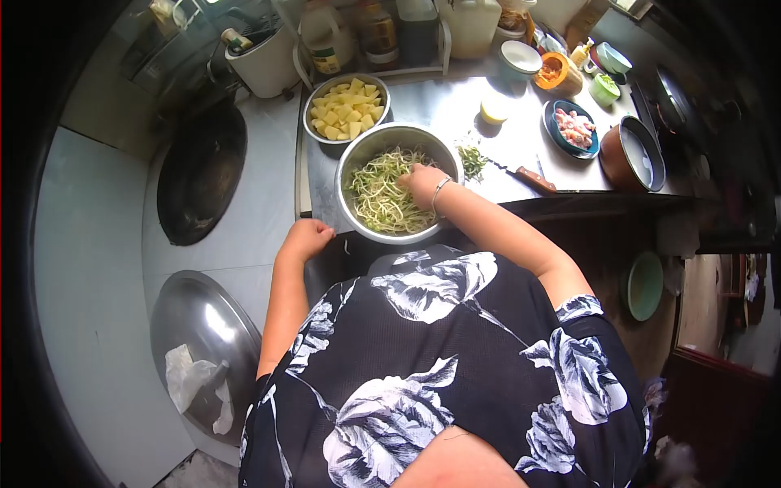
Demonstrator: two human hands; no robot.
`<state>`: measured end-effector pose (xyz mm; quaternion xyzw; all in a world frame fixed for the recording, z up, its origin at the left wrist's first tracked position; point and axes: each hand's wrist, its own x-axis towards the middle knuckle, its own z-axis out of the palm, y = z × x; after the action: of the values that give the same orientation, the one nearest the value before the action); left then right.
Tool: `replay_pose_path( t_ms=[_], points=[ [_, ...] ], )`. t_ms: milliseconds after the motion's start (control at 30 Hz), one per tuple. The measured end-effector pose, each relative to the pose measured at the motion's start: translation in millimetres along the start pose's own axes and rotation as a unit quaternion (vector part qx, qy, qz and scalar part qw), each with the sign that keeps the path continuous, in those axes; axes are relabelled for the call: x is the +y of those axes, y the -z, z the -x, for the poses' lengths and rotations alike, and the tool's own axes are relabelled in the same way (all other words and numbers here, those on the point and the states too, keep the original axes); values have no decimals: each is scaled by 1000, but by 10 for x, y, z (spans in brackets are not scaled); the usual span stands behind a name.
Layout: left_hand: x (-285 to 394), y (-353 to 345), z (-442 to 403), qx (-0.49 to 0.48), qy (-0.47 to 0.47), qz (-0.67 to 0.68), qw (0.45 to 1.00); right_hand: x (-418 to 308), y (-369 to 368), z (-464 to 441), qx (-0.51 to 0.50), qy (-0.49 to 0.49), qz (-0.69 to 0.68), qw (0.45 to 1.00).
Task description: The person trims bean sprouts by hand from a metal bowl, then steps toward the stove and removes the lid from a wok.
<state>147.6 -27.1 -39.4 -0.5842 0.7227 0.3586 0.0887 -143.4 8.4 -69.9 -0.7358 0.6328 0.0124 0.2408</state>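
Observation:
A steel bowl (345, 198) stands at the counter's front edge, filled with thin pale-green bean sprouts (382, 195). My right hand (423, 185), a bracelet on its wrist, reaches into the bowl from the right. Its fingers are closed down on the sprouts, the tips partly hidden among them. Left of the bowl, my left hand (311, 238) is at the counter edge with its fingers curled in. Whether anything is inside that hand is hidden. Just behind the bowl, another steel bowl holds cut potato chunks (348, 108).
A knife (534, 179) and chopped greens (471, 163) lie right of the bowl. Farther right are a dish of raw meat (574, 128), a brown pot (633, 154) and a cut pumpkin (555, 73). A wok (202, 175) and a large metal lid (199, 325) are at left.

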Motion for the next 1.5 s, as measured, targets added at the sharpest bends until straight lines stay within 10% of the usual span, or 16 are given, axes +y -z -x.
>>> replay_pose_path(
  t_ms=[500, 1500],
  points=[
    [1431, 385, -56, 155, -394, 65, 904, -124, 914, 353, 179, 17, -299, 937],
    [1515, 199, -185, 61, -319, 86, 942, -151, 626, 390, 215, 43, -513, 830]
  ],
)
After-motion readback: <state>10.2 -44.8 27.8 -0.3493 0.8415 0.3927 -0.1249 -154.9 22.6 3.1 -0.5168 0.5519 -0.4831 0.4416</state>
